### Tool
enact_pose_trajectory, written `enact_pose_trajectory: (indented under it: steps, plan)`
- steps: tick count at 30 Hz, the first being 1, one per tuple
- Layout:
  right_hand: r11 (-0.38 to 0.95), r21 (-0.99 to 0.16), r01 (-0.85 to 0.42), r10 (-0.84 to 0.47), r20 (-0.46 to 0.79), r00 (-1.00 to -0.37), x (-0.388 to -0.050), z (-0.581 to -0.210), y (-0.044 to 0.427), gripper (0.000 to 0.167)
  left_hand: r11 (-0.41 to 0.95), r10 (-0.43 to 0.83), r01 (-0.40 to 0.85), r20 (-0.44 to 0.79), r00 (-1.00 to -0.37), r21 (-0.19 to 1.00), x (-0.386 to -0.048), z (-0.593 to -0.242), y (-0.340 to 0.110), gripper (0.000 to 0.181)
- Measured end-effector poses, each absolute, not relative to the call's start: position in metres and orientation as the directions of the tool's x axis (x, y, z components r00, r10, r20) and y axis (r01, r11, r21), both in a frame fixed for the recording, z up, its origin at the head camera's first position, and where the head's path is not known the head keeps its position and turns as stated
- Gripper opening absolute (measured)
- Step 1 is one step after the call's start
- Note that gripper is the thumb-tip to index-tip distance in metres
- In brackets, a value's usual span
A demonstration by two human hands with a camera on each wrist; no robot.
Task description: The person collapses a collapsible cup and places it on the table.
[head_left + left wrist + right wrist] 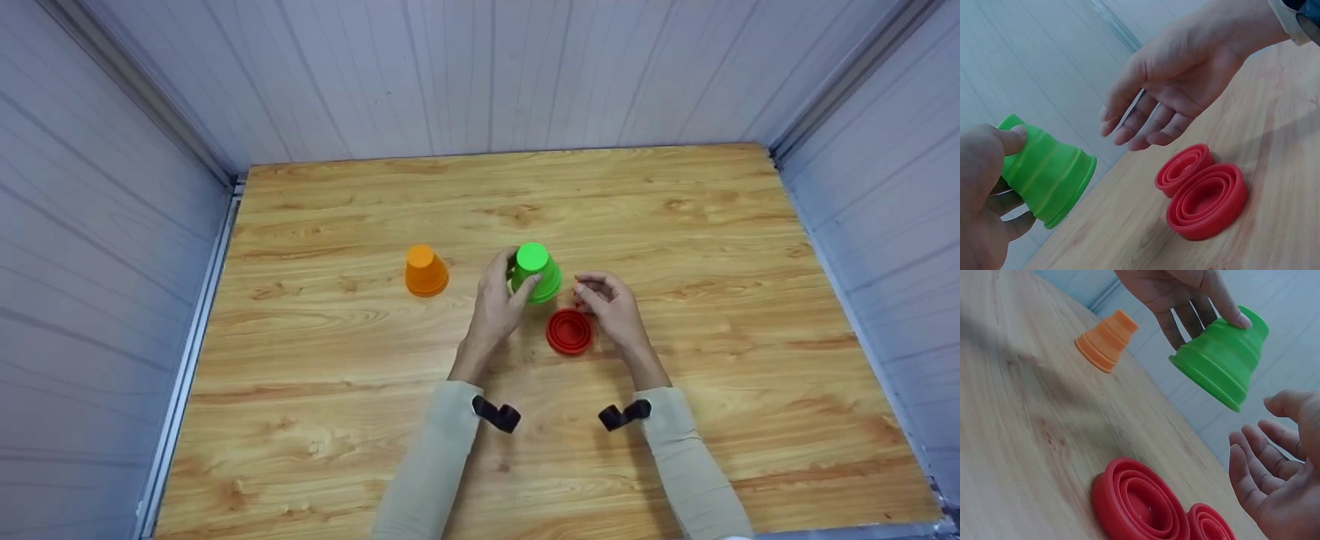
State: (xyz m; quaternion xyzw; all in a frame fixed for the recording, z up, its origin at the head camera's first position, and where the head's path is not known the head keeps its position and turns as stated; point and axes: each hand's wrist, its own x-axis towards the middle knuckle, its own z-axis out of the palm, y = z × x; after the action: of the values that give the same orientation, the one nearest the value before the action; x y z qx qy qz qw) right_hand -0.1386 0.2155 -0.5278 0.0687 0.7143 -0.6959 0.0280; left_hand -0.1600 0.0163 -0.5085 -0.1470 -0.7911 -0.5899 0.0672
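Observation:
My left hand [495, 304] grips a green collapsible cup [533, 257], thumb on one side and fingers on the other. The cup is extended, narrow end up, and in the right wrist view it appears raised off the table. To its right is my right hand [613, 307], fingers loosely bent, holding nothing and apart from the cup. Below the hands lies a red collapsible cup [569, 331], folded flat into rings. A second, smaller-looking folded red cup [1185, 169] lies against it, mostly hidden by my right hand in the head view.
An extended orange collapsible cup [425, 274] stands narrow end up on the wooden table [322, 420], left of my left hand. White panel walls [450, 75] enclose the table at the back and on both sides.

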Motion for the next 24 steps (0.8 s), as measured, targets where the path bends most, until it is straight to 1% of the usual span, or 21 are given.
enact_pose_trajectory:
  steps: [4, 8, 15, 19, 22, 24]
  plan:
    - [0.011, -0.992, 0.13, 0.049, -0.129, -0.99, -0.1401, -0.5268, 0.2137, 0.035, 0.233, 0.195, 0.333, 0.292, -0.936, 0.914, -0.1573, -0.5083, 0.0182, 0.043]
    - [0.025, -0.991, 0.134, 0.032, -0.133, -0.991, -0.1401, -0.5267, 0.2133, 0.035, 0.185, 0.225, 0.325, 0.282, -0.933, 0.927, -0.1556, -0.5099, 0.0197, 0.044]
    - [0.009, -0.99, 0.14, 0.042, -0.139, -0.989, -0.1408, -0.5269, 0.2118, 0.034, 0.171, 0.262, 0.258, 0.208, -0.942, 0.951, -0.1536, -0.511, 0.0175, 0.049]
    - [-0.007, -0.99, 0.138, 0.052, -0.138, -0.989, -0.1411, -0.5262, 0.2105, 0.035, 0.139, 0.3, 0.199, 0.151, -0.942, 0.97, -0.1536, -0.511, 0.0147, 0.052]
    - [-0.023, -0.99, 0.142, 0.049, -0.143, -0.988, -0.1413, -0.5265, 0.2103, 0.037, 0.121, 0.304, 0.166, 0.123, -0.945, 0.979, -0.1548, -0.5113, 0.0126, 0.046]
    - [-0.047, -0.988, 0.147, 0.049, -0.15, -0.988, -0.1414, -0.5271, 0.2105, 0.037, 0.073, 0.3, 0.126, 0.099, -0.949, 0.989, -0.156, -0.5116, 0.0112, 0.039]
